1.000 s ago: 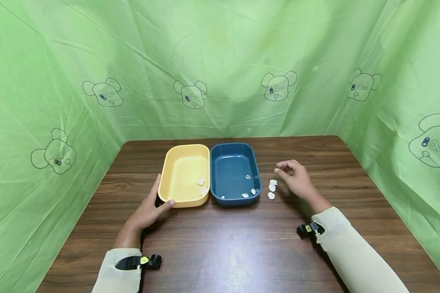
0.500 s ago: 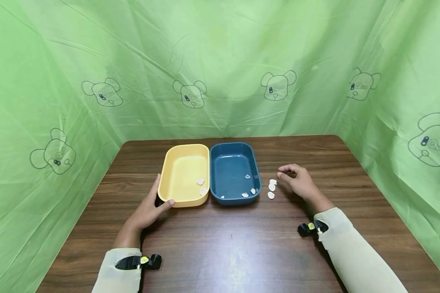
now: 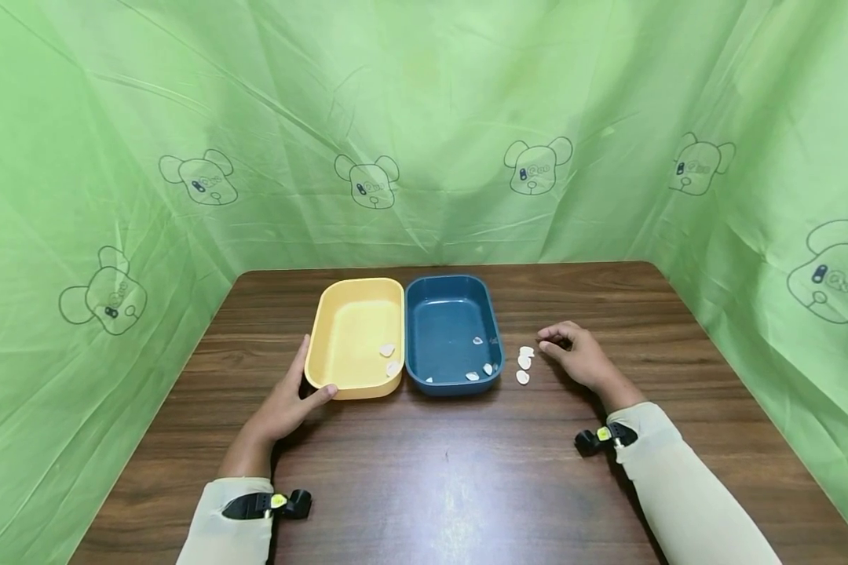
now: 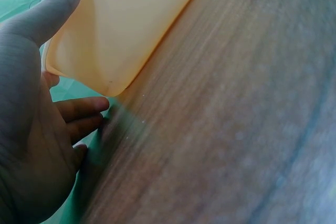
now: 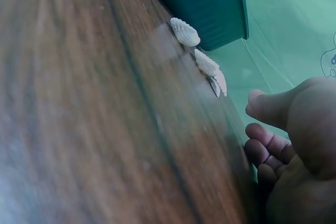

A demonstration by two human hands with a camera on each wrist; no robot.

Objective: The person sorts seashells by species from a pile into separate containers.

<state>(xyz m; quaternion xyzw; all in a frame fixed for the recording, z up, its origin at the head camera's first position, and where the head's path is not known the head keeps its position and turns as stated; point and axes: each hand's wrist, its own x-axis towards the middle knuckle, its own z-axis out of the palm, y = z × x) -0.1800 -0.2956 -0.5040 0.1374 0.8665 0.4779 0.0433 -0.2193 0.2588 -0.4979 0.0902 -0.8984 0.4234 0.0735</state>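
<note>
My left hand (image 3: 283, 404) holds the near left corner of a yellow plastic tray (image 3: 356, 392), thumb at its front rim and a finger along its left side. In the left wrist view, the other fingers hang loose below the tray's corner. Two pale seashells (image 3: 387, 350) lie in this tray. My right hand (image 3: 575, 357) rests low at the table, fingers loosely curled, with nothing visible in them. Just left of it, several white ribbed seashells (image 5: 185, 31) lie on the table in a short row, apart from the fingertips.
A dark blue tray (image 3: 452, 388) stands against the yellow one's right side, with several small shells (image 3: 473, 376) near its front and right walls. The brown wooden table (image 3: 396, 471) is enclosed by green cloth (image 3: 438, 220) at the back and sides.
My right hand has drawn slightly right and toward me, away from the shells on the table. The left hand and both trays have stayed in place.
</note>
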